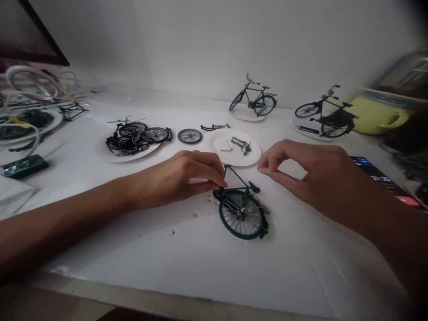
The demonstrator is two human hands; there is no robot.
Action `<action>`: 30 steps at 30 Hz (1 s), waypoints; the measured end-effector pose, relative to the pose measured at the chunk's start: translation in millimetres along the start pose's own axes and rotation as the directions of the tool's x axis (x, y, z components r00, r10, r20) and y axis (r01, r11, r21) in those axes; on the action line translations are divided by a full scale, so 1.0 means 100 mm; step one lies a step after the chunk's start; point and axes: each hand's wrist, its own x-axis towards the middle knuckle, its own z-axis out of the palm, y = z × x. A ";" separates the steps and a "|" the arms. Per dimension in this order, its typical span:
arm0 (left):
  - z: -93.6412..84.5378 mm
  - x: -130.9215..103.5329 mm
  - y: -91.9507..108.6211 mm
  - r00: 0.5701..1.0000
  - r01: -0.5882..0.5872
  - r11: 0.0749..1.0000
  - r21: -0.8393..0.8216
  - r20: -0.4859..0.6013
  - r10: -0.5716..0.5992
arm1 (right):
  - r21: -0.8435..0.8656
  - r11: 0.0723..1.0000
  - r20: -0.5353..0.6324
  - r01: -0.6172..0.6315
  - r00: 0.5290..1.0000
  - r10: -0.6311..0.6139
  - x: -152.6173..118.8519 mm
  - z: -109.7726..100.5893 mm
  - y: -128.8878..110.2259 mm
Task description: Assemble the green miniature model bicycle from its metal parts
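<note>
A dark green model bicycle (242, 209), partly built, lies on the white table with its rear wheel, saddle and frame showing and no front wheel on it. My left hand (187, 174) is closed in a pinch on its frame near the crank, and the fingers hide that spot. To the right of the bicycle, my right hand (301, 171) is held above the table, thumb and forefinger pressed together. Anything between those fingertips is too small to make out. Behind the bicycle, a white paper plate (219, 142) holds small green and silver parts (240, 145).
A loose wheel (189, 136) and a green fork-like part (215, 127) lie left of the plate. Another plate carries piled black bicycle parts (133, 136). Two assembled model bicycles (253, 96) stand at the back. A phone (381, 178) and a yellow cup (377, 111) are right.
</note>
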 end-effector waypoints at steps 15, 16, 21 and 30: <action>-0.05 -0.02 0.09 0.989 0.134 0.984 -0.118 0.084 -0.125 | 0.163 0.968 0.025 0.190 0.980 -0.197 -0.08 0.35 -0.27; -0.04 -0.02 0.08 0.986 0.156 0.979 -0.131 0.081 -0.146 | 0.159 0.969 0.031 0.188 0.980 -0.195 -0.08 0.34 -0.27; -0.03 -0.04 0.06 0.982 0.178 0.965 -0.190 0.091 -0.163 | 0.140 0.959 0.045 0.248 0.966 -0.256 -0.09 0.32 -0.24; -0.03 -0.02 0.06 0.979 0.201 0.911 -0.360 0.102 -0.176 | 0.101 0.938 0.051 0.331 0.940 -0.337 -0.09 0.34 -0.23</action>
